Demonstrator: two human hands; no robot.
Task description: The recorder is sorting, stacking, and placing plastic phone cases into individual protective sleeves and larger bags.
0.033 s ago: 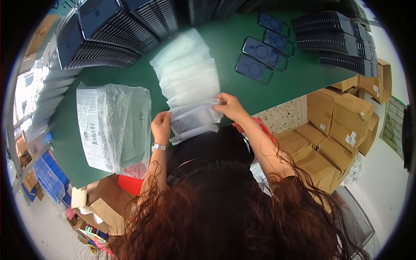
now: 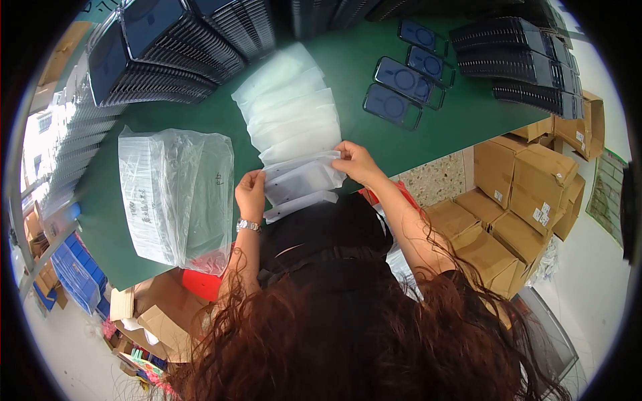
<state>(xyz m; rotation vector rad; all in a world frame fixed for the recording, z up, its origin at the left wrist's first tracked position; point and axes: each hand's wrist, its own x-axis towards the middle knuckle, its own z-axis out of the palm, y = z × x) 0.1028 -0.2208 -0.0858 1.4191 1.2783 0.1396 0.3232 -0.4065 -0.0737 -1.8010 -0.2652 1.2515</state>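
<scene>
A green worktop is being taken up by packaging and phone cases, with a row of overlapping frosted sleeves lying along its middle. To the right of the row, past the worktop's edge, brown cardboard boxes are being stored in a pile. At the row's far left, tall stacks of dark phone cases are being lined up close together; further stacks are standing well to the row's right. Just left of the row, a large clear plastic bag is lying flat. At the row's near end, a single frosted sleeve is being held by both hands; whether anything is lying inside it cannot be told. Right of the row's far half, four loose phone cases are lying in a staggered cluster. Beside the row's near end, the right hand is being pinched on the sleeve's upper right corner, the left hand on its left edge. Below, a silver-coloured wristwatch is being worn.
</scene>
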